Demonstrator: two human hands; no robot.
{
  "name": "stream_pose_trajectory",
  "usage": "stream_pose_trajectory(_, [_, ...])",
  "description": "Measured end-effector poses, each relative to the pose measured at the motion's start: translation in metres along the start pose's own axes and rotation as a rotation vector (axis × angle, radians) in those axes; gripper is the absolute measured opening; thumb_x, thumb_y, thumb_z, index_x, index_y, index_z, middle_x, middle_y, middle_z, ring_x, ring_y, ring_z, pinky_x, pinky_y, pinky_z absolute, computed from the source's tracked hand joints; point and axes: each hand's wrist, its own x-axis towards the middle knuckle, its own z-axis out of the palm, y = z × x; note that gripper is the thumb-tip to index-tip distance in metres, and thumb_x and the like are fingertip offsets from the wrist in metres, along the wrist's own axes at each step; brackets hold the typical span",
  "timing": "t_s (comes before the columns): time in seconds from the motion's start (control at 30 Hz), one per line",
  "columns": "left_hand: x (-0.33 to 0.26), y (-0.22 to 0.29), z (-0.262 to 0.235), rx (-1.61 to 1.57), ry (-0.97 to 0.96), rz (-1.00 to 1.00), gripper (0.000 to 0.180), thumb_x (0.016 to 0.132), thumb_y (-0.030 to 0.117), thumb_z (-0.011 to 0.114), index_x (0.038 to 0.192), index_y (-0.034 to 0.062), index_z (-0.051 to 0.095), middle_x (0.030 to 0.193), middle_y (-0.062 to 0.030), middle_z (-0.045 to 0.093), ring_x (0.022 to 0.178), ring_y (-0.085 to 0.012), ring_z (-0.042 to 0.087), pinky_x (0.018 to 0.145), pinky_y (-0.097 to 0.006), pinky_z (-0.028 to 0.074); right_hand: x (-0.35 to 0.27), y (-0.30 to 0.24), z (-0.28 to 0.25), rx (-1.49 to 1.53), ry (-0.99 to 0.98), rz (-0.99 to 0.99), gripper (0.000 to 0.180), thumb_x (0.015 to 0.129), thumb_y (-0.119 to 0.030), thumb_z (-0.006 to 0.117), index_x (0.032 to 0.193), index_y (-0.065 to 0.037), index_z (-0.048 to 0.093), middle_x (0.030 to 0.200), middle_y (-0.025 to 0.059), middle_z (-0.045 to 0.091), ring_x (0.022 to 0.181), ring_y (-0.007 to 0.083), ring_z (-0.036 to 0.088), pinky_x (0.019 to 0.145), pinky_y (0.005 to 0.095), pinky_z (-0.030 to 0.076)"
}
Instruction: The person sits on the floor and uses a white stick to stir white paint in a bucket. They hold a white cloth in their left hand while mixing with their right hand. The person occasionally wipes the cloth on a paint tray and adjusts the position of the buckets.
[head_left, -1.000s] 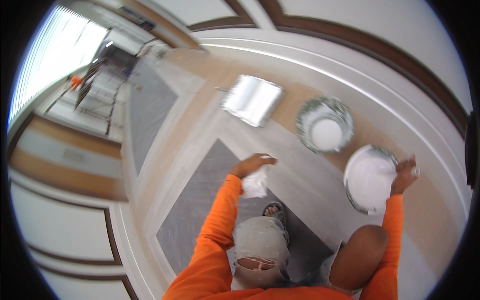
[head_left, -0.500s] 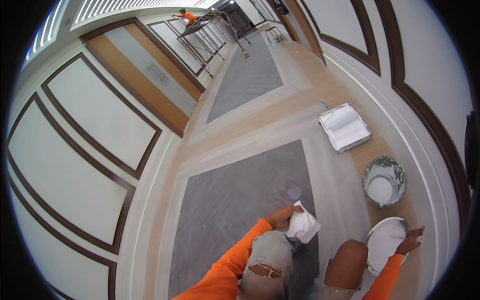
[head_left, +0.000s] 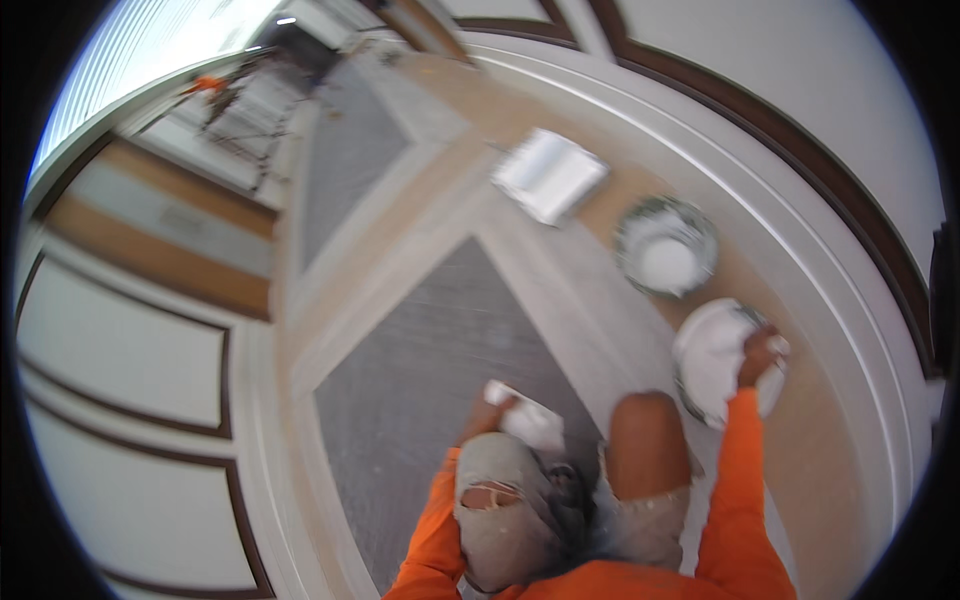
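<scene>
A: Rag is bunched in the left hand, pressed on the grey floor panel by the knee.

B: Right hand?

A: Clamped on the white lid, beside the open paint bucket and the tray.

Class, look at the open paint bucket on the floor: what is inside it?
The open paint bucket holds white paint, its surface showing inside the spattered rim. How deep the paint goes and the bucket's bottom are covered.

Paint tray, open paint bucket
</scene>
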Motion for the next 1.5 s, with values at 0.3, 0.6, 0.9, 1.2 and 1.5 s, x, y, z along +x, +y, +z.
stream_pose_trajectory(0.3, [-0.068, 0.221, 0.006, -0.637, -0.170, 0.617, 0.031, 0.081, 0.009, 0.060, 0.111, 0.0028, 0.055, 0.092, -0.0028, 0.052, 0.079, -0.0111, 0.055, 0.072, -0.025, 0.048, 0.013, -0.099, -0.020, 0.059, 0.037, -0.148, 0.033, 0.098, -0.019, 0.058, 0.068, -0.011, 0.047, 0.058, -0.0076, 0.042, 0.051, 0.0032, 0.037, 0.044, 0.0233, 0.028])
stream_pose_trajectory(0.6, [0.014, 0.235, 0.075, -0.501, -0.402, 0.643, 0.019, 0.081, 0.009, 0.063, 0.100, 0.0026, 0.062, 0.084, -0.0016, 0.057, 0.075, -0.0111, 0.055, 0.069, -0.026, 0.045, -0.037, -0.108, -0.027, -0.057, -0.084, -0.035, 0.039, 0.099, -0.023, 0.056, 0.064, -0.012, 0.044, 0.050, -0.0046, 0.038, 0.043, 0.0060, 0.039, 0.038, 0.0252, 0.027])
stream_pose_trajectory(0.9, [0.073, 0.212, 0.076, -1.133, -0.224, 0.283, 0.029, 0.083, 0.011, 0.063, 0.106, -0.0053, 0.058, 0.097, -0.0106, 0.062, 0.087, -0.0200, 0.063, 0.079, -0.032, 0.052, -0.026, -0.086, 0.028, 0.072, 0.052, -0.086, 0.038, 0.100, -0.025, 0.053, 0.066, -0.011, 0.045, 0.049, -0.0029, 0.038, 0.039, 0.0081, 0.033, 0.037, 0.0274, 0.028])
stream_pose_trajectory(1.2, [0.055, 0.219, 0.032, -1.427, -0.034, 0.329, 0.034, 0.084, 0.014, 0.060, 0.109, -0.0084, 0.053, 0.111, -0.0163, 0.058, 0.100, -0.0269, 0.064, 0.083, -0.039, 0.056, 0.000, -0.102, 0.017, -0.068, 0.210, -0.221, 0.044, 0.101, -0.025, 0.052, 0.060, -0.013, 0.040, 0.049, -0.0019, 0.039, 0.039, 0.0073, 0.034, 0.037, 0.0267, 0.025])
stream_pose_trajectory(1.5, [0.057, 0.216, 0.019, -1.556, 0.041, 0.351, 0.037, 0.085, 0.017, 0.060, 0.112, -0.0070, 0.051, 0.111, -0.0158, 0.057, 0.101, -0.0289, 0.063, 0.083, -0.041, 0.056, -0.030, -0.113, -0.004, -0.207, 0.103, -0.142, 0.041, 0.100, -0.024, 0.054, 0.063, -0.013, 0.040, 0.049, -0.0033, 0.036, 0.038, 0.0071, 0.029, 0.036, 0.0281, 0.023])
